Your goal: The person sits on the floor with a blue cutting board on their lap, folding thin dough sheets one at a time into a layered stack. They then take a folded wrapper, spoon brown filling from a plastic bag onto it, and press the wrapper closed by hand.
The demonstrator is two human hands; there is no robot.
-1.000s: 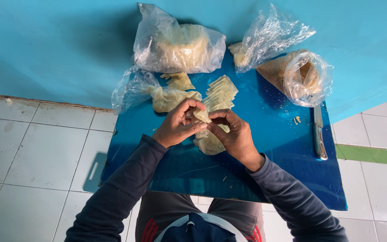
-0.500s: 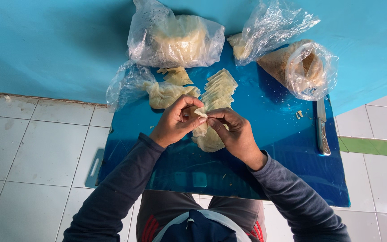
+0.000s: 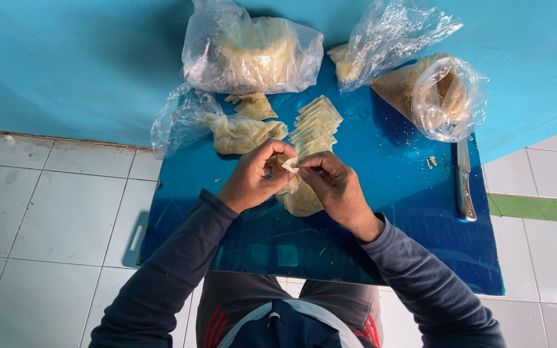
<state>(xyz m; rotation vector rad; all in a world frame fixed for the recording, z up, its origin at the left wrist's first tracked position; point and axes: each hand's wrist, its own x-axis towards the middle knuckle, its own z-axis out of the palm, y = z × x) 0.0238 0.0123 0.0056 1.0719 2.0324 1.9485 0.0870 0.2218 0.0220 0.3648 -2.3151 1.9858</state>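
A: Thin dough piece pinched btw left hand & right hand, just above the blue board.
B: Prob tears if tugged too hard, imo.

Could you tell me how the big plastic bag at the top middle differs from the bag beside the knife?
The big plastic bag is bulky and holds a pale yellowish mass; the bag beside the knife is cone-shaped and holds a brownish filling. The big one rests against the blue wall, while the cone-shaped one lies on its side with its mouth open. Both are clear and crinkled.
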